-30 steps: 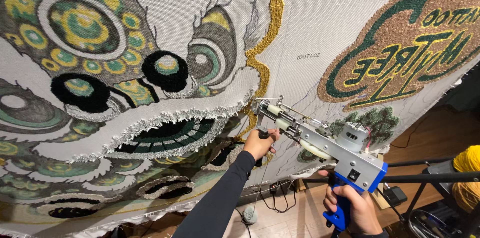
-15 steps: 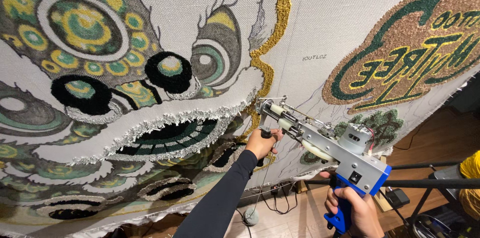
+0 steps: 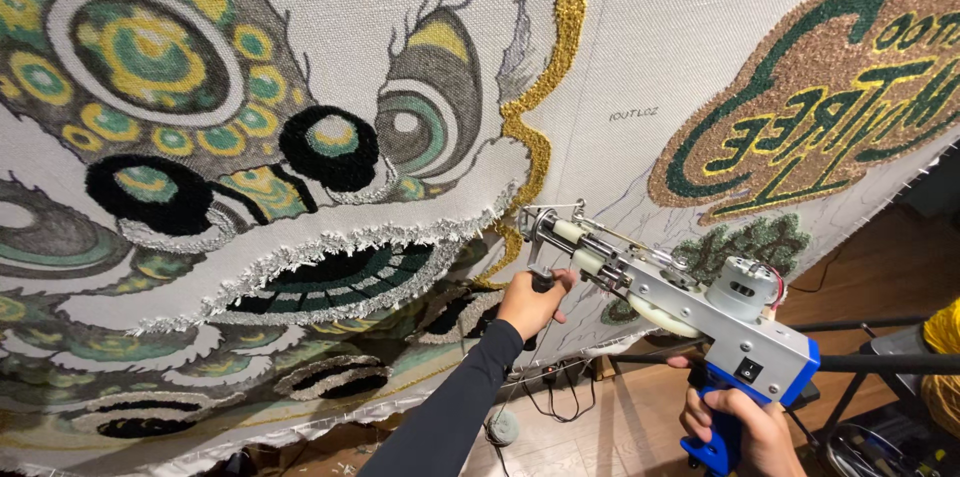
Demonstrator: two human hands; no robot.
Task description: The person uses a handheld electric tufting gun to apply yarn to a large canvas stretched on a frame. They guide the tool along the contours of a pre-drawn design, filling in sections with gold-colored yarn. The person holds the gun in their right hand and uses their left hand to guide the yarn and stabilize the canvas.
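Note:
A silver and blue tufting gun points up and left, its needle tip against a large stretched cloth. My left hand, in a black sleeve, grips the gun's front handle just below the tip. My right hand is closed around the blue rear grip at the lower right. The tip touches the cloth beside a gold tufted outline at the edge of a colourful lion-face design.
A brown, green and yellow tufted emblem fills the cloth's upper right, with a small green tufted patch below it. Beneath lie a wooden floor, black cables, a black metal stand and yellow yarn.
The gun and both hands have shifted slightly right and down along the cloth; my view has moved a little with them. Both grips are unchanged.

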